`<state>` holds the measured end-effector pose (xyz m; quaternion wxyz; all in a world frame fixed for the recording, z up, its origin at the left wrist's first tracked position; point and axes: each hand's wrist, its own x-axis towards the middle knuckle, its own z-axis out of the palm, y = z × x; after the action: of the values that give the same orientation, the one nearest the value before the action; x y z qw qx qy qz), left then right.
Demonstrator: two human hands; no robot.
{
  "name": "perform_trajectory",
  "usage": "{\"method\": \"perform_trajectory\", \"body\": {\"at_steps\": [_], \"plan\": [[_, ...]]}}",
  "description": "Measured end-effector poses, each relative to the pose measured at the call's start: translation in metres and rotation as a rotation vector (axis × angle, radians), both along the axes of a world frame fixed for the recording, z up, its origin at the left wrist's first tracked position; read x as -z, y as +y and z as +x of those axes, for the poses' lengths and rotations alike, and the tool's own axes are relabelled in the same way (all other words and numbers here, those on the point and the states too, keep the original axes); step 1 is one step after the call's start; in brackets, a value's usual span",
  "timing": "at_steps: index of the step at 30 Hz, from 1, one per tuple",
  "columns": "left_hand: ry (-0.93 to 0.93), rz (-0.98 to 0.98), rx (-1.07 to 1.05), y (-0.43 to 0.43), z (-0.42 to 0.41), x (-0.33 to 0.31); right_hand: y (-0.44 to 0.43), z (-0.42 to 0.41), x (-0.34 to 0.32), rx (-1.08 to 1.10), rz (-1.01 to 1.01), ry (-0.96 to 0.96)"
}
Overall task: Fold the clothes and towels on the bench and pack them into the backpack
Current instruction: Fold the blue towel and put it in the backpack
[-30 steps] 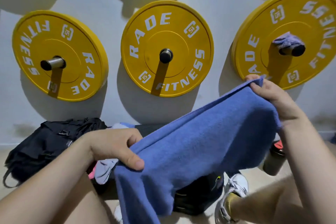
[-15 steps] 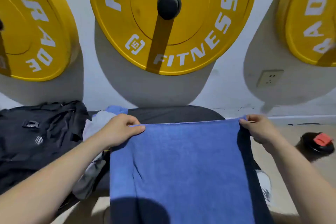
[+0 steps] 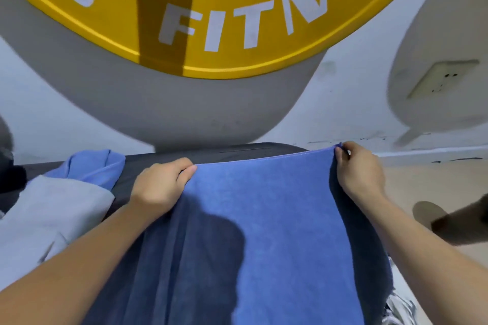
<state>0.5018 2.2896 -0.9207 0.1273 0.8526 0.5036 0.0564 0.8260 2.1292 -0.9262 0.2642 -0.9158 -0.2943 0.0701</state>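
Blue terry-cloth towel (image 3: 266,219) is held at its far edge by both hands. The left hand (image 3: 161,185) has its fingers curled over the far left corner with the thumb tucked beneath, and the right hand (image 3: 359,171) pinches the far right corner between thumb and bent fingers. The cloth is stretched flat between them. From that edge the towel runs toward six o'clock, spread across the black padded bench (image 3: 237,152) and hanging off its near side, with a dark shadow falling over its lower middle. At nine o'clock from the left hand, a pale grey garment (image 3: 52,208) lies rumpled on the bench. A light blue garment (image 3: 89,166) lies bunched just beyond it at ten o'clock, touching it. Farther out at nine o'clock, at the frame's edge, sits a dark blurred shape (image 3: 6,166) that cannot be identified. At twelve o'clock above the bench, a large yellow weight plate with white lettering (image 3: 211,8) hangs on the white wall. At two o'clock, a pale wall socket (image 3: 441,79) is set into the same wall. Beige floor (image 3: 435,179) shows at three o'clock beyond the right hand.
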Motion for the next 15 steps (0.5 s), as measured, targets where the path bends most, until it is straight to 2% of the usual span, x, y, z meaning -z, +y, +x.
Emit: {"method": "perform_trajectory", "body": {"at_steps": [3,6,7,9,12,13,15], "plan": [[-0.048,0.035,0.015,0.007,0.017,0.003,0.006,0.01,0.005,0.055,-0.063,-0.031],[-0.171,-0.058,-0.046,0.008,0.025,0.001,0.009,0.004,0.0,0.031,-0.05,-0.175],[-0.218,-0.139,-0.072,0.006,0.024,-0.001,0.011,-0.008,-0.003,-0.03,-0.03,-0.232],[-0.262,-0.324,-0.085,0.002,0.013,-0.009,0.014,-0.051,-0.008,-0.294,0.036,-0.285],[-0.04,-0.411,0.012,-0.003,-0.019,-0.032,0.019,-0.134,-0.006,-0.743,0.092,-0.315],[0.079,-0.358,0.043,-0.002,-0.034,-0.037,0.022,-0.158,-0.004,-0.838,0.051,-0.295],[0.34,-0.113,0.131,0.0,-0.069,-0.045,0.029,-0.191,0.001,-0.907,-0.044,-0.181]]}}
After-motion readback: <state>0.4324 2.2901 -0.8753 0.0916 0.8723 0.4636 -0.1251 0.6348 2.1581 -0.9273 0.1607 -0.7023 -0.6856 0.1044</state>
